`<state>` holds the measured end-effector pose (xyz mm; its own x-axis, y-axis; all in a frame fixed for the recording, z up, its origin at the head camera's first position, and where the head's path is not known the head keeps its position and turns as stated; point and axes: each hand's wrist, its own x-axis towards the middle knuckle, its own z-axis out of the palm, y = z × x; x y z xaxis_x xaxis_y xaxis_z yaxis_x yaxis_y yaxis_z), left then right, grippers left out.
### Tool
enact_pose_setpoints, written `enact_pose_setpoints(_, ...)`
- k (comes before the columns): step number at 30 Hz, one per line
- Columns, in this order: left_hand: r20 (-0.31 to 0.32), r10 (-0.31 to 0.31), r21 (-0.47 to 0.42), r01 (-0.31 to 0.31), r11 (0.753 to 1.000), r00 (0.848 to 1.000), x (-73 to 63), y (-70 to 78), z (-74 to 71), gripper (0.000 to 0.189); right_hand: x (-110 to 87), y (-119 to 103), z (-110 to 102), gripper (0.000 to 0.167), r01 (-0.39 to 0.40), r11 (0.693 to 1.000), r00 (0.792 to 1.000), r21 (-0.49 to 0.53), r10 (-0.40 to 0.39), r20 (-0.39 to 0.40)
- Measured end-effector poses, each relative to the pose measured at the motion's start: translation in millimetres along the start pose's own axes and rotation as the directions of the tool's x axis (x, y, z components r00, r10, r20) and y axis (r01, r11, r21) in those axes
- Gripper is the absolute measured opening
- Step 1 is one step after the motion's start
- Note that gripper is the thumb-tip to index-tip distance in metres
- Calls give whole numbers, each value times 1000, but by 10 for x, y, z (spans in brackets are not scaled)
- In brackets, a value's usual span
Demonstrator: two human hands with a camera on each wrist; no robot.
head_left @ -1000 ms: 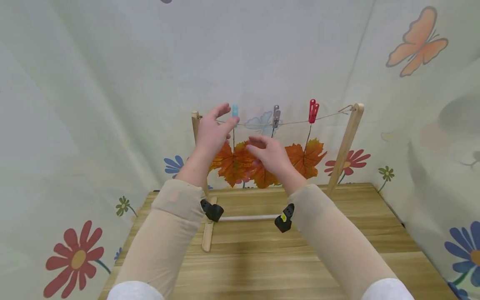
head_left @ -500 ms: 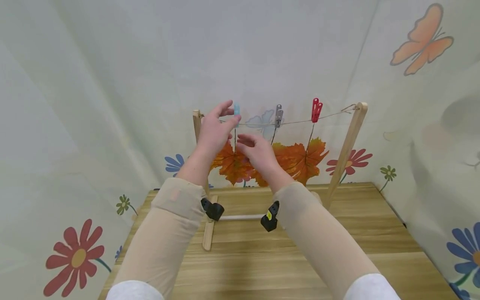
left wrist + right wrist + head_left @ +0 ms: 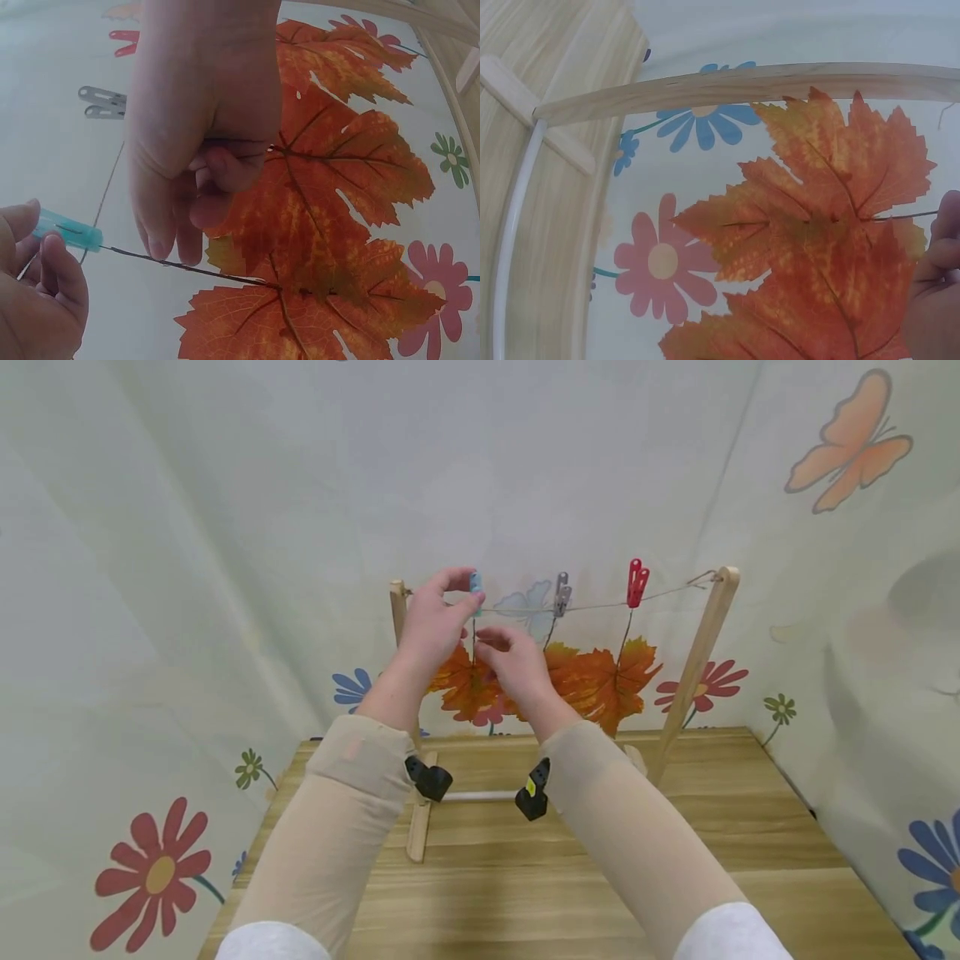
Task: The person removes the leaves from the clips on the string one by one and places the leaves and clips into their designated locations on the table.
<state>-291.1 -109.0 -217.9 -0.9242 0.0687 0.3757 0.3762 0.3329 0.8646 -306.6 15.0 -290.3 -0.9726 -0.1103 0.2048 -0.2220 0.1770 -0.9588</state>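
Note:
My left hand [image 3: 435,618] pinches a light blue clothespin [image 3: 67,229] on the string between thumb and fingers. From that clothespin hangs an orange leaf [image 3: 247,319] by its thin dark stem [image 3: 184,265]. Beside the stem is my right hand [image 3: 517,664], its fingers loosely bent and fingertips [image 3: 159,249] at the stem; whether they press on it is unclear. Behind the right hand hangs a second leaf [image 3: 352,169], partly hidden, under a grey clothespin [image 3: 562,595]. A third leaf [image 3: 618,681] hangs farther right from a red clothespin [image 3: 636,583].
Two wooden posts [image 3: 701,660] hold up the string [image 3: 600,607]. A white rod [image 3: 480,796] joins their feet low over the wood-grain table [image 3: 495,877]. Behind stands a pale curtain [image 3: 585,468] printed with flowers and butterflies.
My right hand has moved left from the middle leaf to the stem under the blue clothespin. My left thumb and fingers have closed in on that clothespin.

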Motion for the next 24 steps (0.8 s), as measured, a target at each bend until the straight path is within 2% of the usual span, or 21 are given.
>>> enact_pose_setpoints(5,1,-8,-5,8,1000,1000,-3,18,21,39,30,-11,10,28,-11,1000,1000,18,11,-24)
enact_pose_setpoints(10,7,-22,-16,22,1000,1000,-8,38,51,39,24,-25,-1,28,-22,1000,999,-5,22,-44)
enact_pose_setpoints(17,-5,-8,30,8,1000,1000,11,83,67,37,-7,-57,-30,28,-30,999,998,10,31,-57)
enact_pose_setpoints(24,-2,6,80,-6,997,1000,17,96,48,32,-38,-63,-47,22,-39,999,998,-23,37,-52)
